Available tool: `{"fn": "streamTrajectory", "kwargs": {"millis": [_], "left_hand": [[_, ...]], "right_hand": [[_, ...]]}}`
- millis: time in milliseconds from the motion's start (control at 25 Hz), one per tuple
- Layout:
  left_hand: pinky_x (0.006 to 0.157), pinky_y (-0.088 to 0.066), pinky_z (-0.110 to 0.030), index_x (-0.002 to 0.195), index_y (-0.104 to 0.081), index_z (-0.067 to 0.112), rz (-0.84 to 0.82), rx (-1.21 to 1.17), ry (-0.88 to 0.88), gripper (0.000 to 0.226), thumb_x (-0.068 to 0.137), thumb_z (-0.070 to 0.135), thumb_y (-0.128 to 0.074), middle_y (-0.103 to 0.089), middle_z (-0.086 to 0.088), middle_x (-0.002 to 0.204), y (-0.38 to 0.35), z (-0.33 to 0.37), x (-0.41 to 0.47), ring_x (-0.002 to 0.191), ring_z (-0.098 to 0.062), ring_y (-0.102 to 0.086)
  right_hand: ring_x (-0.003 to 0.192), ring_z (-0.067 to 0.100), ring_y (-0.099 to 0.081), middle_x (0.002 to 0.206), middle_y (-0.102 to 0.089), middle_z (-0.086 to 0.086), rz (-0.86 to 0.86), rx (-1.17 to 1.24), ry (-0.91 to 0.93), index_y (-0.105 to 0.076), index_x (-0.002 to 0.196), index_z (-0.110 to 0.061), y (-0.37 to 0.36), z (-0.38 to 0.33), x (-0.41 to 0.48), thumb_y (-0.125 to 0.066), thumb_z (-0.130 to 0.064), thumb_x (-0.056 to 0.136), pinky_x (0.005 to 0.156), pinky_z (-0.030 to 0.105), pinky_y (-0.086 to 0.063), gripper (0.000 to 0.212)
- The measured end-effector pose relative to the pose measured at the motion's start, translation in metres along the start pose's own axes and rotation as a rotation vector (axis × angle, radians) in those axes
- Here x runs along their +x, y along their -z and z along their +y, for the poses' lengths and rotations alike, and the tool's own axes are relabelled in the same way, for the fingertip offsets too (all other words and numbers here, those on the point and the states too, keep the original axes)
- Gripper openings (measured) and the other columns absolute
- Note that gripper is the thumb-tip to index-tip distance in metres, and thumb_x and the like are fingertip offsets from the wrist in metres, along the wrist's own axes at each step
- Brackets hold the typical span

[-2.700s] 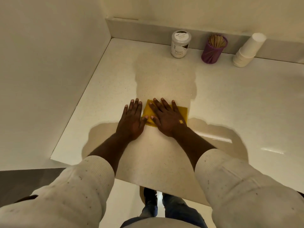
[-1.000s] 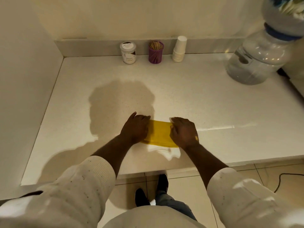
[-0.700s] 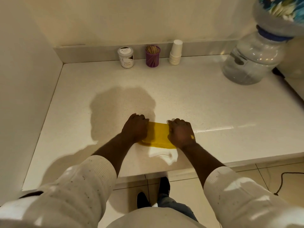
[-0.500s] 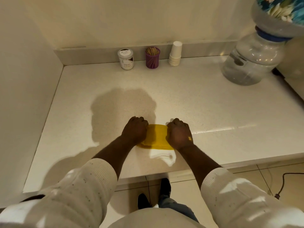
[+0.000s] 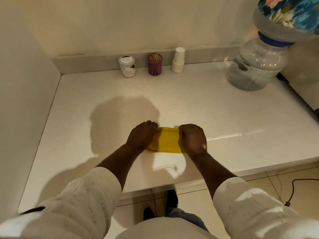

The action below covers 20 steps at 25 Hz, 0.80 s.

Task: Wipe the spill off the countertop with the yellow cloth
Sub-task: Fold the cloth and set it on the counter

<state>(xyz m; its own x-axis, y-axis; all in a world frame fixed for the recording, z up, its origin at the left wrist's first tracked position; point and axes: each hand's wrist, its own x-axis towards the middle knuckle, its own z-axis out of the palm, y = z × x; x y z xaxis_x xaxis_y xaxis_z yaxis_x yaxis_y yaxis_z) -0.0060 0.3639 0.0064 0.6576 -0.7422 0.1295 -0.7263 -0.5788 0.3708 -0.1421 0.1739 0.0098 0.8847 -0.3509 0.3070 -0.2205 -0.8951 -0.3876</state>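
- Head view, only view. Yellow cloth lies flat on the white worktop, near its front edge, folded into a short strip and stretched between the two hands.
- Left hand sits on the cloth's left end, fingers curled under, clamped on the fabric; knuckles point away from the body.
- Right hand mirrors it on the right end, fingers curled and closed over the cloth, a small yellow patch visible on the back of the wrist.
- Judgement: gripping both ends keeps the strip taut and pressed down, so one broad edge meets the worktop for a push or pull stroke.
- Both forearms run straight from the white sleeves, wrists low, palms down; the weight looks to be over the hands.
- Spill: a glossy streak shows right of the right hand and a bright sheen just in front of the cloth; cannot tell wet film from reflection.
- Jar, purple toothpick holder, paper cup stack stand at the back wall, water bottle back right, all well apart from the cloth.
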Motion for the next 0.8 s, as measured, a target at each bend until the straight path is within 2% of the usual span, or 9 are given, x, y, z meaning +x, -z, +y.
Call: {"fn": "streamTrajectory", "kwargs": {"millis": [120,200,320,440,640,800], "left_hand": [[0.072,-0.051,-0.040,0.120,-0.064,0.012,0.027,-0.025,-0.035,0.027,0.096,0.014,-0.053,-0.068,-0.010,0.112,0.004,0.015,0.017,0.094,-0.031,-0.066],[0.073,-0.051,-0.040,0.120,-0.065,0.012,0.041,-0.037,-0.077,0.027,0.095,0.011,-0.055,-0.069,-0.010,0.112,0.005,0.030,0.032,0.095,-0.032,-0.067],[0.074,-0.052,-0.041,0.119,-0.066,0.012,0.068,-0.060,-0.107,0.027,0.095,0.010,-0.055,-0.069,-0.010,0.112,0.002,0.056,0.058,0.095,-0.033,-0.067],[0.077,-0.053,-0.041,0.120,-0.066,0.013,0.071,-0.073,-0.101,0.027,0.096,0.012,-0.053,-0.068,-0.009,0.113,-0.006,0.088,0.090,0.096,-0.032,-0.066],[0.077,-0.054,-0.043,0.120,-0.067,0.016,0.068,-0.071,-0.095,0.026,0.098,0.017,-0.053,-0.069,-0.006,0.112,-0.043,0.142,0.150,0.096,-0.030,-0.067],[0.078,-0.055,-0.040,0.123,-0.066,0.018,0.004,-0.054,-0.011,0.030,0.095,0.014,-0.057,-0.068,-0.005,0.116,-0.081,0.190,0.200,0.099,-0.030,-0.067]], "right_hand": [[0.087,0.039,-0.070,0.089,-0.076,0.013,0.083,-0.026,0.010,-0.075,0.096,-0.007,0.016,0.014,0.009,-0.067,0.003,0.078,0.085,0.048,-0.052,0.022],[0.086,0.038,-0.069,0.089,-0.075,0.013,0.121,-0.055,-0.006,-0.074,0.094,-0.007,0.030,0.029,0.016,-0.059,-0.003,0.078,0.084,0.046,-0.052,0.022],[0.087,0.038,-0.069,0.089,-0.075,0.013,0.145,-0.078,-0.009,-0.074,0.094,-0.007,0.050,0.057,0.026,-0.064,-0.002,0.078,0.085,0.044,-0.052,0.020],[0.087,0.038,-0.070,0.089,-0.076,0.013,0.153,-0.088,0.003,-0.075,0.094,-0.008,0.070,0.097,0.042,-0.064,-0.004,0.077,0.084,0.045,-0.053,0.021],[0.088,0.038,-0.068,0.088,-0.076,0.010,0.131,-0.118,-0.007,-0.076,0.094,-0.011,0.096,0.180,0.069,-0.054,-0.006,0.063,0.079,0.045,-0.048,0.038],[0.088,0.037,-0.067,0.088,-0.076,0.007,0.076,-0.111,-0.020,-0.076,0.094,-0.014,0.107,0.255,0.099,-0.054,-0.007,0.068,0.079,0.045,-0.046,0.035]]}}
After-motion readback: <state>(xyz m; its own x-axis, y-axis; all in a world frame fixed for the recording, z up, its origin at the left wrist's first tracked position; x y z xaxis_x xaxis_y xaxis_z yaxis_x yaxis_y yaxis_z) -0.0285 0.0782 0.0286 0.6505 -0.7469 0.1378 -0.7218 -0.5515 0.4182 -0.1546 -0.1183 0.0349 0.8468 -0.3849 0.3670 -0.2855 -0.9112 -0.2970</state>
